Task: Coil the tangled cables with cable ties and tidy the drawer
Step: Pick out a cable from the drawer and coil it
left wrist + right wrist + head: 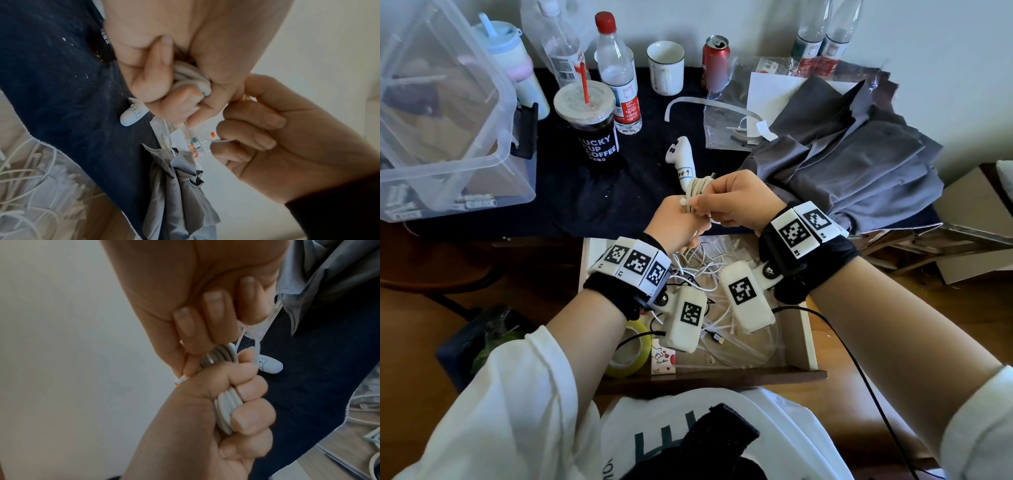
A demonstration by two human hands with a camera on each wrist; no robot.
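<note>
Over the table edge, both hands meet on a coiled white cable [697,190]. My left hand [683,219] grips the coil [226,405] in its fist, several loops showing between its curled fingers [156,78]. From the right, my right hand [710,205] pinches the cable's loose end [221,140], which has an orange-tipped plug [212,134]. Beneath the hands an open drawer [810,342] holds tangled white cables [702,263] and white cable ties [51,186] in clear plastic. Another clear bag of ties [726,126] lies on the dark tabletop.
A white controller [681,161] lies just beyond the hands. Crumpled grey cloth [859,154] covers the table's right side. A clear storage bin [448,113], a coffee cup [589,126], bottles, a mug and a can stand at the back. A tape roll [630,349] sits in the drawer's left corner.
</note>
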